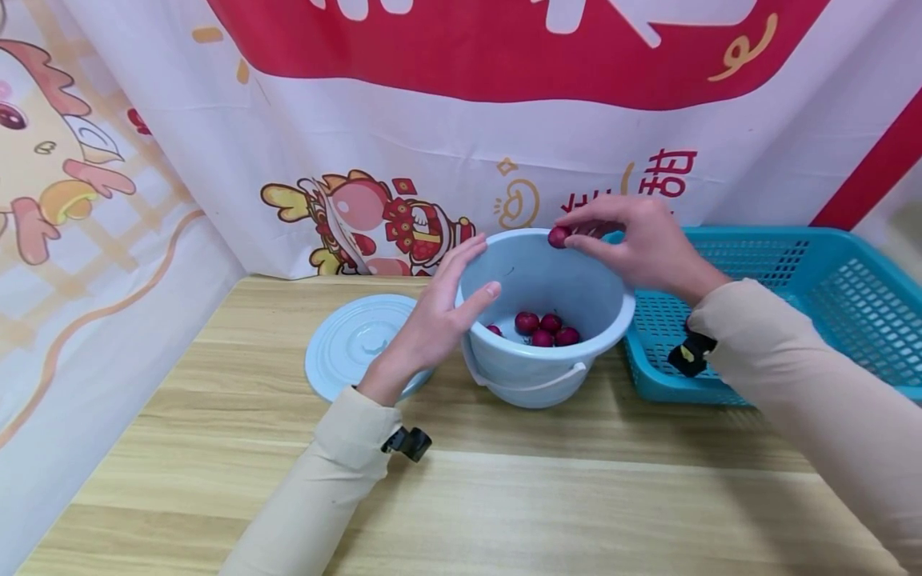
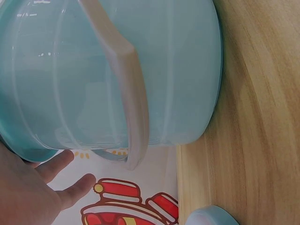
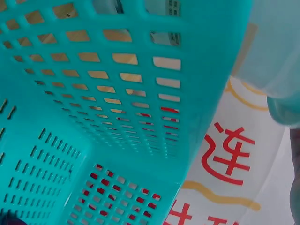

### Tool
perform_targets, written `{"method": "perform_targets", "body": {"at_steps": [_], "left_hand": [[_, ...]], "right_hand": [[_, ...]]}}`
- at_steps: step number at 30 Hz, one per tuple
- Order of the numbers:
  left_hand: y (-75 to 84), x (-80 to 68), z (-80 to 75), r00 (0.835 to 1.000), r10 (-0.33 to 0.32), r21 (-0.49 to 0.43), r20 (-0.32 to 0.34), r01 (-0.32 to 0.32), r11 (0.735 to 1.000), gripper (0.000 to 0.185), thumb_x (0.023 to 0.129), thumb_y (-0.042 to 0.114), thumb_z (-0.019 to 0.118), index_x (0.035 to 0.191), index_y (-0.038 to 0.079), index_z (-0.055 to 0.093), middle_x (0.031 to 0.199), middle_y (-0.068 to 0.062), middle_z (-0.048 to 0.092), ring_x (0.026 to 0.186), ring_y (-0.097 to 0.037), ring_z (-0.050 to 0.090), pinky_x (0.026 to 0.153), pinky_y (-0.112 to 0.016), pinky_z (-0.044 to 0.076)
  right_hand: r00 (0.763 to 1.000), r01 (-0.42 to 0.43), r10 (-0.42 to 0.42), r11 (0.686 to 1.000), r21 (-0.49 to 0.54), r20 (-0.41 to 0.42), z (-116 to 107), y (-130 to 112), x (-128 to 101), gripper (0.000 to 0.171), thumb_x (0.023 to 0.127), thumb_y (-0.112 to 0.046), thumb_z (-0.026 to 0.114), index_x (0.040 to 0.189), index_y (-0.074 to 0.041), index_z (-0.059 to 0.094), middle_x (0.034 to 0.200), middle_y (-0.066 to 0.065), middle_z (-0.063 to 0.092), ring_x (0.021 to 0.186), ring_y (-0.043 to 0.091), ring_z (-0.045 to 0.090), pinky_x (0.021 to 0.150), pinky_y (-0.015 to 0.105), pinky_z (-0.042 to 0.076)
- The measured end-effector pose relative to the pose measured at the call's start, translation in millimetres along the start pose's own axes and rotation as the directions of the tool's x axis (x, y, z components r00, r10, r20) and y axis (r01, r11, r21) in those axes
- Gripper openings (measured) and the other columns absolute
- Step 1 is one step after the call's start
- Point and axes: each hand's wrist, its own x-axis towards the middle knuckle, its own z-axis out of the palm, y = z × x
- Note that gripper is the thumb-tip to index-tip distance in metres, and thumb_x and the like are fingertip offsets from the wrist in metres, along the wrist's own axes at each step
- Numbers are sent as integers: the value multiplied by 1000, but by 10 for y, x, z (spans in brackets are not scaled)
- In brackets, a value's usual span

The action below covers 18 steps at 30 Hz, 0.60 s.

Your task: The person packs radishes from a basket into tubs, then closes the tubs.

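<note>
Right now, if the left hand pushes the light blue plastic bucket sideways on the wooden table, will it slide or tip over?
The light blue plastic bucket probably slides: its base looks wide and the wooden table looks smooth. It seems light, holding only a few small red fruits, so these may roll about inside. The left hand touches high at the rim, so a hard push there might tilt it.

Red Chinese character 甜 printed on the white banner point(image 1: 504, 136) behind the tabletop, partly hidden characters beside it, red character 连 on the same banner in the right wrist view point(image 3: 229, 154)
</note>
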Motion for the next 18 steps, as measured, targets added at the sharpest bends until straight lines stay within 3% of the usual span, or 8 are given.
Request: {"method": "perform_targets", "body": {"at_steps": [4,11,18], "left_hand": [[3,2,2,1000,-9,1,4,9,1000,72,104,49,52,167,20,33,177,9,23,164,-18,22,131,-61,27],[17,8,5,1000,-17,3,9,17,1000,72,104,49,52,167,21,33,177,10,23,164,-19,23,130,-61,28],[13,4,3,1000,-17,1,7,17,1000,71,104,49,52,167,21,33,177,9,23,164,-19,22,130,-62,28]], "right_hand": [[998,48,-47,999,-21,45,63,-18,17,39,89,-12,86,127,-17,79,116,4,81,99,20,77,84,12,55],[994,56,-54,998,-15,92,137,-33,23,40,88,-10,86,127,-14,78,117,7,81,101,23,77,86,40,63],[991,39,-39,999,-1,127,182,-35,17,38,88,-9,85,125,-15,79,118,8,81,102,24,74,87,45,61]]}}
